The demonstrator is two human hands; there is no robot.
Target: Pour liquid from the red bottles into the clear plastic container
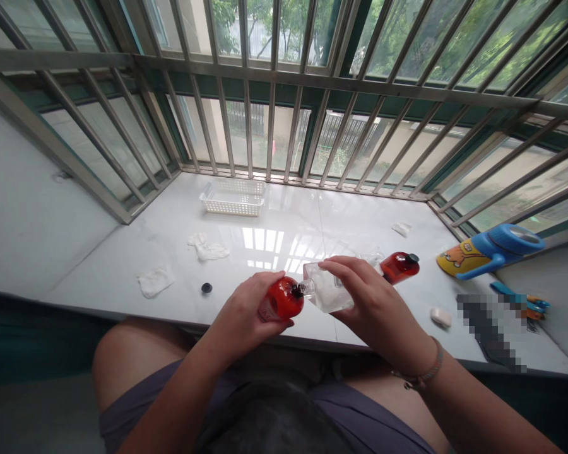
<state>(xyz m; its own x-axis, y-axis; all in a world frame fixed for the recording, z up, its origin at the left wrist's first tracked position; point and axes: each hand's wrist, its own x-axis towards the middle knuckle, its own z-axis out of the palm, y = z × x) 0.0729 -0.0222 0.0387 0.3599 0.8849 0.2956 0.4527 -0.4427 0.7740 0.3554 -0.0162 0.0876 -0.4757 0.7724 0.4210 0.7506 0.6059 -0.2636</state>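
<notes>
My left hand (248, 302) is wrapped around a red bottle (286, 298) with a pale label, above the front of the white surface. In my right hand (372, 296) is a clear square bottle (326, 291), tipped on its side with its neck pointing left. The clear bottle's neck meets the dark mouth of the red bottle; whether they touch or liquid flows, I cannot make out. A small black cap (206, 289) lies left of my left hand. Beyond my right hand, a second red bottle (400, 268) with a black cap lies on its side.
A white perforated basket (231, 198) stands at the back. Crumpled tissues (155, 281) lie on the left. Rightward are a blue and yellow flask (490, 252), a small pale block (440, 317), a blurred dark object (492, 331) and blue-orange tools (520, 301). Metal bars (274, 75) line the window.
</notes>
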